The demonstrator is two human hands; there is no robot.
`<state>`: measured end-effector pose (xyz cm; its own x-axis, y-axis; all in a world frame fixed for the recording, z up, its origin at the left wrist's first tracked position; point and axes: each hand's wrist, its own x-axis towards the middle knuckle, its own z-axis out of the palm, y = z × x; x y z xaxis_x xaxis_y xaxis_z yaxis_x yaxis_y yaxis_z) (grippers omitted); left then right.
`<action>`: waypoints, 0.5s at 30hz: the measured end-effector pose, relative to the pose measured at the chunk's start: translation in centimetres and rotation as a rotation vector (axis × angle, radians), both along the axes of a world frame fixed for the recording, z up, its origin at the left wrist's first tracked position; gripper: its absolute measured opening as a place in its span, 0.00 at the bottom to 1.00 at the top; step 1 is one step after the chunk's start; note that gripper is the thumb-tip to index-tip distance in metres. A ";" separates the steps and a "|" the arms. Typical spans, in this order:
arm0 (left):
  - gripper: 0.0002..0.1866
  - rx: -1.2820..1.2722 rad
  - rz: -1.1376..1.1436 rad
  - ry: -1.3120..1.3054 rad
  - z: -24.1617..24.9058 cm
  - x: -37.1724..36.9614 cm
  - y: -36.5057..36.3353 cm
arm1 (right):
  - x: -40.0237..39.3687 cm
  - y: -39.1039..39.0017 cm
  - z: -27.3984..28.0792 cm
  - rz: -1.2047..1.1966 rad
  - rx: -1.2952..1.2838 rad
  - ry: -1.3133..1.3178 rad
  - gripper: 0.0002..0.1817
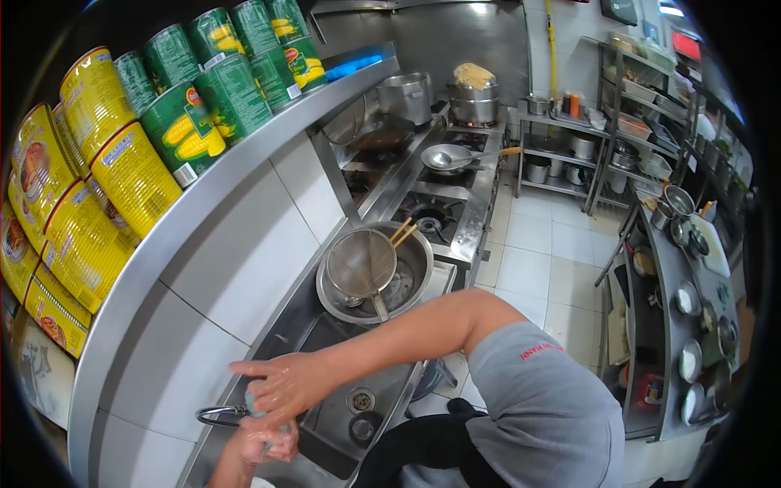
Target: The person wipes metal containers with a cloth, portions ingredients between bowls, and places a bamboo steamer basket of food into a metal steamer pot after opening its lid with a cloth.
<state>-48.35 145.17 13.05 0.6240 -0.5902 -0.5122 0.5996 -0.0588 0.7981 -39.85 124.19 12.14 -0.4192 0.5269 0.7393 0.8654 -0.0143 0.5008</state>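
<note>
My right hand (285,388), at the end of the outstretched arm, presses on a pale green cloth-like thing (250,400), with one finger stretched out to the left. Just below it, my left hand (264,443) is closed round the lower part of the same thing. Both hands look wet and are close together, over the sink edge beside a curved metal faucet (218,416). My fingers hide most of the green thing, so its exact shape cannot be made out.
A metal bowl (421,281) with a strainer (362,262) and chopsticks sits beyond the sink (333,358). Yellow cans (134,175) and green corn cans (181,134) line a shelf above. Stoves carry a wok (446,158) and pots. Racks stand at the right.
</note>
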 end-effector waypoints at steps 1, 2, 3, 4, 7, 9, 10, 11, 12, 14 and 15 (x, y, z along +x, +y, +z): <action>0.11 0.001 -0.113 -0.005 0.7 0.0 -0.1 | 0.1 0.5 1.4 0.092 0.037 -0.116 0.24; 0.11 0.128 -0.045 -0.017 3.1 -0.3 -1.1 | 0.1 1.0 2.4 0.024 0.055 -0.156 0.15; 0.11 0.130 -0.047 -0.012 4.5 -0.2 -1.5 | 0.3 1.5 3.2 0.022 0.057 -0.150 0.15; 0.12 0.367 0.032 -0.074 5.6 0.1 -1.6 | 0.6 2.0 3.6 -0.073 0.026 -0.172 0.11; 0.13 0.839 0.097 -0.451 6.4 2.1 -0.1 | 1.0 3.7 4.5 -0.325 -0.137 -0.068 0.08; 0.14 1.068 0.085 -0.766 6.9 2.5 -0.1 | 2.0 4.9 3.7 -0.436 -0.164 0.315 0.09; 0.11 1.399 0.022 -1.183 7.5 2.2 -0.6 | 2.1 4.9 3.4 -0.429 -0.165 0.312 0.09; 0.08 1.718 -0.055 -1.603 7.9 1.7 -1.1 | 2.1 5.0 3.1 -0.379 -0.238 0.541 0.09; 0.08 1.773 -0.040 -1.597 8.4 1.4 -1.9 | 2.1 5.2 2.8 -0.326 -0.305 0.770 0.08; 0.08 1.768 -0.068 -1.666 8.4 1.9 -1.7 | 1.7 5.4 1.7 -0.218 -0.270 0.967 0.08; 0.09 1.760 -0.105 -1.739 8.3 2.3 -1.5 | 1.4 5.7 1.2 -0.108 -0.229 1.165 0.08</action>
